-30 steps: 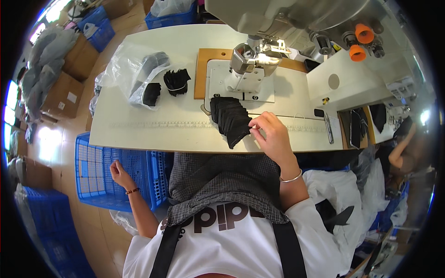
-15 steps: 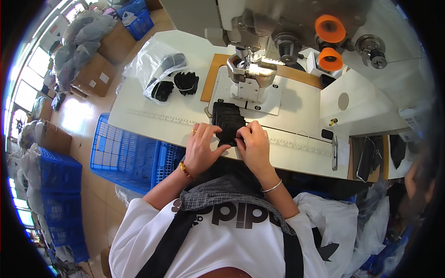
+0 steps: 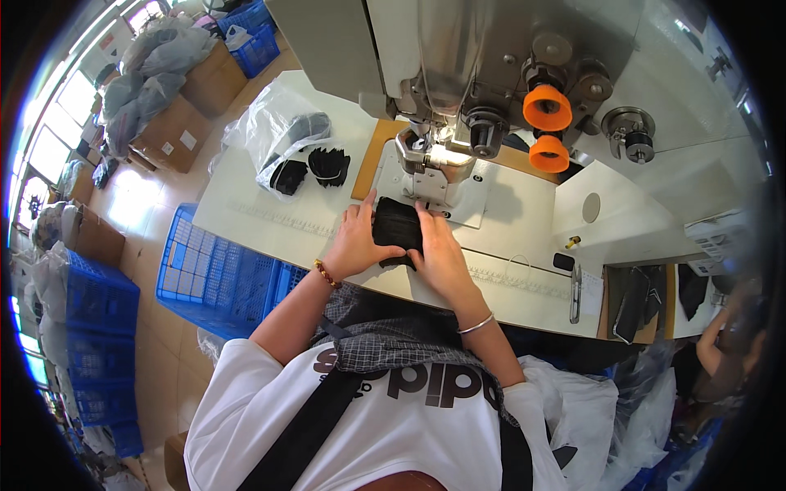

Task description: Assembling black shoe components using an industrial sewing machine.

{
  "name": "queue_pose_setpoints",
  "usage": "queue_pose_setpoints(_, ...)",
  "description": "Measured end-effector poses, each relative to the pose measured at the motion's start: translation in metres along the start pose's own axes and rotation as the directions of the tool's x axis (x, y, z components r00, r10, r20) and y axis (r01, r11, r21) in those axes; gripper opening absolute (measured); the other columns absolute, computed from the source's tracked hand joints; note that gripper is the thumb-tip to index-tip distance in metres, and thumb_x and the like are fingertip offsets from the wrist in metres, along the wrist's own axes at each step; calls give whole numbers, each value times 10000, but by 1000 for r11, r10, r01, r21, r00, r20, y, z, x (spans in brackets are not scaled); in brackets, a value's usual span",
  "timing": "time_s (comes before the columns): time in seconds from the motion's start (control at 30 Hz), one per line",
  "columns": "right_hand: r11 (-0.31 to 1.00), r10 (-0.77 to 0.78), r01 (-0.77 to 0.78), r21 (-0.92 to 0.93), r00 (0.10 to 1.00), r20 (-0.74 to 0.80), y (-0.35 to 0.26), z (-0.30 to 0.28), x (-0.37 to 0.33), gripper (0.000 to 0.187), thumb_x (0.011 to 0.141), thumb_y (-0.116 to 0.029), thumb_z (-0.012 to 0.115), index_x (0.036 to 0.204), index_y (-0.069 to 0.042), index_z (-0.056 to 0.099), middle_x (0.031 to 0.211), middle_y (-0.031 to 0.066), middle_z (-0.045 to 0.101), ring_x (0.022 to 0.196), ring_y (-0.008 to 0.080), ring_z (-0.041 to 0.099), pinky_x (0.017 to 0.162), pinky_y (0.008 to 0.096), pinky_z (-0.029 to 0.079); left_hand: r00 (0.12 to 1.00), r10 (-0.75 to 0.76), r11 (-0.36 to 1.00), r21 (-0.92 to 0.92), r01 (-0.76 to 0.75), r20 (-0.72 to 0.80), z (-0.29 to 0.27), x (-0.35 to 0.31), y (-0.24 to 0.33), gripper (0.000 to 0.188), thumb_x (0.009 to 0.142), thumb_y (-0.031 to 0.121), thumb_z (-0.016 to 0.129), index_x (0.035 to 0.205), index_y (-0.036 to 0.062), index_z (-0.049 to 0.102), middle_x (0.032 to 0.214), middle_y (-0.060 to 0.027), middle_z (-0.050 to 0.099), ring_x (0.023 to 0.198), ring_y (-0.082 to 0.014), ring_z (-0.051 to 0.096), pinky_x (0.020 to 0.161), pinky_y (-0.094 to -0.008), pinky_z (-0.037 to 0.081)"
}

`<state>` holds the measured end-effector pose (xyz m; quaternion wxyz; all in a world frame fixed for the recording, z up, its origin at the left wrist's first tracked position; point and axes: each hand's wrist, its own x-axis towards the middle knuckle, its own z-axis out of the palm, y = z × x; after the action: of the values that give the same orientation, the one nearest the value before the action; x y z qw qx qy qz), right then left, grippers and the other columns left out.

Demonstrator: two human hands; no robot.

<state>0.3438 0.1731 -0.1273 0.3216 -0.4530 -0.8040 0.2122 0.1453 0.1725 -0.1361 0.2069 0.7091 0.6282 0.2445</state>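
We see the black fabric stack (image 3: 398, 225) on the counter (image 3: 512, 241), just in front of the metal foot (image 3: 428, 186) of the sewing machine (image 3: 327, 49). The left hand (image 3: 357, 240) has its grip around the left side of the stack, its fingers along that edge and its thumb across the near part. The right hand (image 3: 435, 249) mirrors it — fingers along the right side, thumb near the front — so we find both grips holding the stack between them, the 2 thumbs close together. We notice a beaded bracelet (image 3: 326, 272) on the left wrist and a silver bangle (image 3: 476, 324) on the right.

Farther left on the counter, we see a banded black bundle (image 3: 330, 168) beside a translucent plastic bag (image 3: 266, 110), with a darker bundle (image 3: 288, 177) at the bag's near end. A printed ruler strip (image 3: 282, 218) runs along the counter, and a slim metal tool (image 3: 575, 295) lies to the right. Below the counter's left edge — near the left forearm — we see a blue basket (image 3: 196, 262).
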Motion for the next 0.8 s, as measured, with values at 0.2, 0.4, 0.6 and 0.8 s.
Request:
queue_pose_setpoints(0.2, 997, 29, -31, 75, 999, 25, 2, 7, 0, 779, 755, -7, 742, 1437, 39, 368, 1296, 248, 479, 1199, 416, 515, 1018, 436, 455, 996, 37, 999, -11, -36, 85, -5, 11, -11, 1085, 635, 420, 909, 1465, -6, 355, 1227, -211, 503, 1118, -335, 503, 993, -408, 451)
queue_pose_setpoints(0.4, 996, 55, -59, 70, 997, 57, -1, 7, 4, 758, 757, -19, 746, 1421, 42, 386, 1278, 248, 493, 1186, 417, 514, 1018, 440, 447, 992, 122, 992, 15, -123, 39, -11, 8, -6, 946, 660, 367, 901, 1400, 28, 419, 1243, -212, 497, 1157, -329, 519, 993, -404, 464)
queue_pose_setpoints(0.6, 996, 56, -56, 73, 998, 6, -4, 16, 1, 734, 753, -28, 752, 1402, 36, 413, 1276, 230, 507, 1188, 406, 493, 1032, 441, 422, 994, 26, 950, -313, 9, 105, -16, 10, -8, 1079, 651, 304, 919, 1493, 62, 290, 1241, -206, 507, 1111, -338, 550, 969, -390, 477)
queue_pose_setpoints(0.8, 996, 32, -26, 86, 997, -65, -5, 22, -3, 715, 738, -29, 747, 1382, 18, 439, 1252, 209, 523, 1150, 391, 497, 1021, 436, 416, 990, 34, 881, -472, 36, 139, -21, 5, 0, 1160, 643, 299, 916, 1545, 92, 216, 1271, -207, 495, 1193, -363, 498, 1015, -408, 444)
